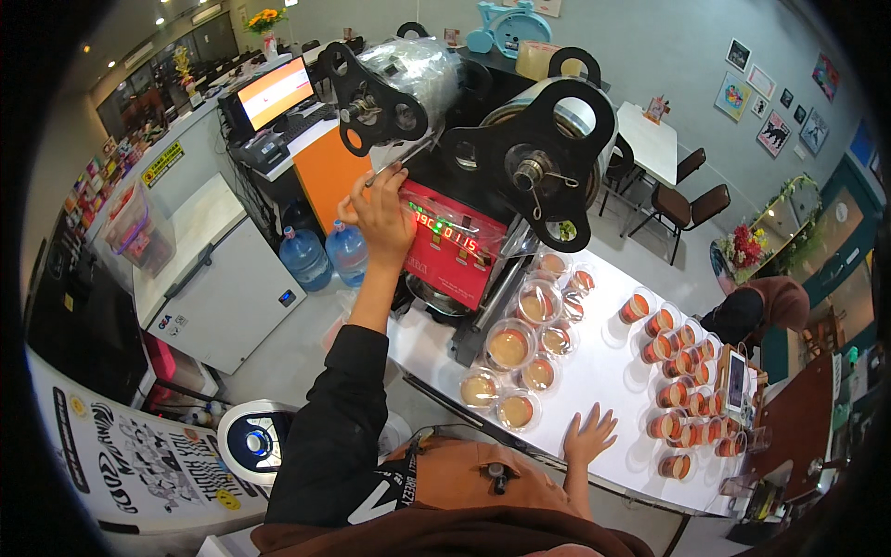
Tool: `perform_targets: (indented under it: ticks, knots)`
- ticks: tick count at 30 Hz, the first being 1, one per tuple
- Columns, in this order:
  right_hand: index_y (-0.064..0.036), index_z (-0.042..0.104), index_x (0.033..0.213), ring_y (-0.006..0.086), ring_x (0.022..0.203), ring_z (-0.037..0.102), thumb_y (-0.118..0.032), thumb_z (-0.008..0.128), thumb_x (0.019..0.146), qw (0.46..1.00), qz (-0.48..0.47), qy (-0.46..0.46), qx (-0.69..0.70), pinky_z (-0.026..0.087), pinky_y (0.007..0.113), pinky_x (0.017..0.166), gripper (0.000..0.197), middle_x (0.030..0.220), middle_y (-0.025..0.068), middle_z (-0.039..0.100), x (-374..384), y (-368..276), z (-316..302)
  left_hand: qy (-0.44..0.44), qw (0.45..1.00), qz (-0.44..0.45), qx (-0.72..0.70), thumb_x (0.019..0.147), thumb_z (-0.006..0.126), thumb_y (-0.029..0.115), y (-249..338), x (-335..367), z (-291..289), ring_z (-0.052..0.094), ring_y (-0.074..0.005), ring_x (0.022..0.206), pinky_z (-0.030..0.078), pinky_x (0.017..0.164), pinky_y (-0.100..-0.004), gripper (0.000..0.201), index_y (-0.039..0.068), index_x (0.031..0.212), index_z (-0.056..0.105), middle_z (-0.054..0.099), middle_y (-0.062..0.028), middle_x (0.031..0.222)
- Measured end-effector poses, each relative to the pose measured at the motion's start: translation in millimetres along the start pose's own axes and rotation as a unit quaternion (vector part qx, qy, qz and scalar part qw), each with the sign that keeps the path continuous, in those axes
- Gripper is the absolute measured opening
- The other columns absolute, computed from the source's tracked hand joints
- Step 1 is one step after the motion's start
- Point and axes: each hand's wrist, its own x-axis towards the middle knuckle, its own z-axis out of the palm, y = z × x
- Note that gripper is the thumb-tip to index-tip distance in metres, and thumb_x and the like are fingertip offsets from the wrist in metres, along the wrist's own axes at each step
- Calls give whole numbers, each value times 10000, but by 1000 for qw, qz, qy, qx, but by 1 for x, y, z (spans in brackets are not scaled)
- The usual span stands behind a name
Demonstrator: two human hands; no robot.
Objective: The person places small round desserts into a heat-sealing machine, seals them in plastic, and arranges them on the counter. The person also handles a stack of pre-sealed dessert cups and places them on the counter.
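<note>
A fold of dark brown cloth (520, 527) lay nearest, along the lower edge, with a tan apron (455, 487) and a black sleeve (325, 422) just beyond it; the two hands were well apart; the left hand (382, 215) reached up to a sealing machine with a red panel (450, 269), its fingers at the panel's upper left corner and its palm beside the lit display (445, 227); whether those fingers gripped anything, I could not tell; the right hand (589, 436) rested palm down on a white table (594, 371), its fingers spread and holding nothing; the machine stood at the table's far left end, with a plastic-wrapped roll (408, 70) above the left hand and a black three-lobed holder (568, 200) at the end of another roll to the right; between the machine and the right hand stood a close group of clear cups (509, 347) with tan contents; farther right, past the right hand, stood rows of cups with orange-red contents (673, 395), beside a tablet-like device (736, 379); left of the machine, large blue water bottles (306, 262) stood on the floor near a white chest freezer (223, 311); another person (780, 302) bent over beyond the table's right side
</note>
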Motion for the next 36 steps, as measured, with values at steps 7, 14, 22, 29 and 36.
perform_targets:
  ticks: [7, 14, 22, 29, 36]
  knots:
    - [-215, 456, 1573, 427, 1567, 201, -461, 587, 980, 1000, 0, 0, -2, 113, 679, 1219, 655, 1658, 218, 326, 1, -2, 1, 7, 1000, 3, 15, 744, 576, 16, -2, 0, 1, 482, -276, 1324, 253, 1034, -474, 507, 150, 1227, 655, 689, -2, 1312]
    - [-205, 473, 1564, 423, 1568, 199, -461, 590, 979, 1000, 9, -7, 13, 106, 669, 1226, 649, 1660, 217, 319, 0, -4, -5, 13, 1000, -3, 0, 755, 588, 33, -2, 0, 3, 490, -254, 1315, 246, 1021, -471, 491, 165, 1222, 664, 688, 33, 1314]
    - [-180, 480, 1558, 428, 1565, 202, -462, 597, 978, 1000, 4, -5, 17, 101, 670, 1226, 655, 1651, 224, 329, 0, -5, -6, 10, 1000, -2, 3, 755, 578, 13, -1, 0, 1, 478, -254, 1329, 240, 1017, -471, 503, 160, 1228, 659, 693, 15, 1327]
    - [-174, 477, 1559, 429, 1567, 194, -456, 594, 981, 1000, 7, -11, 21, 93, 668, 1228, 654, 1654, 227, 319, 0, -6, -8, 4, 1000, -6, -4, 774, 585, 19, -3, -1, 2, 468, -259, 1345, 230, 1026, -479, 483, 160, 1229, 662, 691, 22, 1338]
    - [-171, 476, 1558, 435, 1566, 189, -451, 598, 978, 1000, 3, -7, 23, 91, 665, 1230, 656, 1653, 229, 319, 0, -4, -7, 1, 1000, -8, 9, 802, 592, 20, 3, 1, -4, 478, -265, 1350, 243, 1026, -469, 476, 155, 1255, 653, 685, 12, 1354]
